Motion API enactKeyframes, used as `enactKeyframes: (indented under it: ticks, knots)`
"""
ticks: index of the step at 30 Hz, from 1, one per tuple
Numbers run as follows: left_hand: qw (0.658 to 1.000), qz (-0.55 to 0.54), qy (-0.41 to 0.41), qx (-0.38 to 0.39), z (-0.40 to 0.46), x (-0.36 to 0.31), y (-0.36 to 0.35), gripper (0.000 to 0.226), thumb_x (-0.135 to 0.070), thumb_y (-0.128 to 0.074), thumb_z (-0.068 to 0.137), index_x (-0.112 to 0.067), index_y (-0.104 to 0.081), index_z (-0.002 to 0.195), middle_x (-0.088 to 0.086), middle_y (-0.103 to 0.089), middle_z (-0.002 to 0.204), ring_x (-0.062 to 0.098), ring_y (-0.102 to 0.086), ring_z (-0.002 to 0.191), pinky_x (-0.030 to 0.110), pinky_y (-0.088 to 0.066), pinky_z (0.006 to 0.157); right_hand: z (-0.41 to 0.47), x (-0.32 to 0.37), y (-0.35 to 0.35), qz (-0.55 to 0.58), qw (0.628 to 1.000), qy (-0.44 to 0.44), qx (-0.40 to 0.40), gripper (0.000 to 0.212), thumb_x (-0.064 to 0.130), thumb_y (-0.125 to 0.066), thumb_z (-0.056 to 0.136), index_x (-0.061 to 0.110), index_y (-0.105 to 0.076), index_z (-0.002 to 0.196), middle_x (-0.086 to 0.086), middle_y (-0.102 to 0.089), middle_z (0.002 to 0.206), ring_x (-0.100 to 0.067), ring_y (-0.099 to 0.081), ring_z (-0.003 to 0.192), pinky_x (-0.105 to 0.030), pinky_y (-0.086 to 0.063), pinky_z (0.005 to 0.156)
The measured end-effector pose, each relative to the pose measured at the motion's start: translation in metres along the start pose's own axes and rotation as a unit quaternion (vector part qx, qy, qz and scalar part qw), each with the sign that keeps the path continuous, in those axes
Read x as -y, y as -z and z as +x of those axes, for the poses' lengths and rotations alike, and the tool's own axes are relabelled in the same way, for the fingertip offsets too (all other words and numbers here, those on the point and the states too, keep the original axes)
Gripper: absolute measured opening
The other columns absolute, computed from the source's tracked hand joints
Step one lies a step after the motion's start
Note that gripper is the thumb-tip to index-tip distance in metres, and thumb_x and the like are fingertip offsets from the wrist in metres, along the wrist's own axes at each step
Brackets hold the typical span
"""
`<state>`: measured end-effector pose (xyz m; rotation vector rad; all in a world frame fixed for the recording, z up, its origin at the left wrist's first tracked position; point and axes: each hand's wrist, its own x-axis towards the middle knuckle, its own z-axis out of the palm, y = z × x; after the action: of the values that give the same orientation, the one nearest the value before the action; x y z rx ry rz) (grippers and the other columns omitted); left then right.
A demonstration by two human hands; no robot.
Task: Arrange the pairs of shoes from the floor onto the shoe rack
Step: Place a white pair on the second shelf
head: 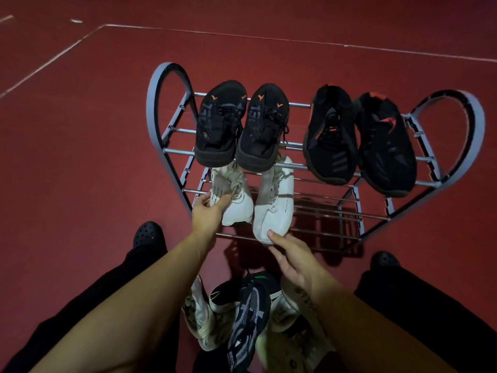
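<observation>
Two white lace-up sneakers sit side by side on the lower tier of the grey metal-bar shoe rack (172, 152). The left hand (208, 211) curls round the side of the left white sneaker (236, 203); the right hand (290, 257), fingers fairly straight, touches the toe of the right white sneaker (274, 211). On the top tier rest a black pair with orange marks (242, 125) and a black pair with red accents (360, 138). Loose white and dark sneakers (242, 313) lie heaped on the red floor (80, 157) between the person's legs.

left grip (208, 211): arm outstretched, fingers curled | right grip (289, 261): arm outstretched, fingers relaxed
</observation>
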<state>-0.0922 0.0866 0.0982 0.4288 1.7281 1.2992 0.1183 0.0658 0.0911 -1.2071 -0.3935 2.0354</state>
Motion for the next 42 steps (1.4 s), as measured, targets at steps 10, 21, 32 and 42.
enactKeyframes:
  ticks: [10,21,32,42]
  knots:
    - [0.972,-0.181,0.092,0.119,-0.04,0.017,0.02,0.05,-0.013,-0.076,0.09,-0.003,-0.059,0.135,0.012,-0.076,0.117,0.02,-0.077,0.097,0.035,-0.061,0.085,-0.017,-0.015,-0.008,0.004,0.997,0.041,-0.059,0.049,0.01,-0.074,0.088,0.004,-0.055,0.132,-0.016,-0.076,0.108,-0.028,-0.074,0.098,-0.028,-0.061,0.076]
    - [0.975,-0.188,0.031,0.111,-0.043,0.005,0.025,0.035,-0.004,-0.062,0.099,-0.002,-0.061,0.134,0.012,-0.074,0.118,0.011,-0.074,0.076,0.019,-0.054,0.052,-0.018,-0.004,-0.011,-0.016,0.986,0.151,-0.064,0.044,-0.003,-0.066,0.091,0.003,-0.049,0.131,-0.022,-0.071,0.108,-0.022,-0.075,0.084,-0.026,-0.061,0.077]
    - [0.972,-0.205,0.028,0.11,-0.045,0.028,0.034,0.044,-0.005,-0.062,0.098,-0.013,-0.055,0.141,0.002,-0.077,0.117,0.016,-0.076,0.1,0.028,-0.063,0.076,0.005,0.011,-0.022,-0.006,0.989,0.139,-0.05,0.047,-0.005,-0.063,0.092,0.002,-0.047,0.136,-0.011,-0.072,0.101,-0.021,-0.074,0.086,-0.027,-0.061,0.078]
    - [0.984,-0.115,-0.01,0.133,-0.001,0.008,0.016,0.049,-0.014,-0.065,0.099,-0.015,-0.052,0.146,0.004,-0.077,0.114,0.032,-0.063,0.101,0.036,-0.05,0.074,0.025,0.017,-0.022,-0.023,0.998,0.049,-0.035,0.045,0.005,-0.063,0.096,0.006,-0.05,0.139,-0.023,-0.069,0.118,-0.024,-0.072,0.091,-0.026,-0.062,0.073]
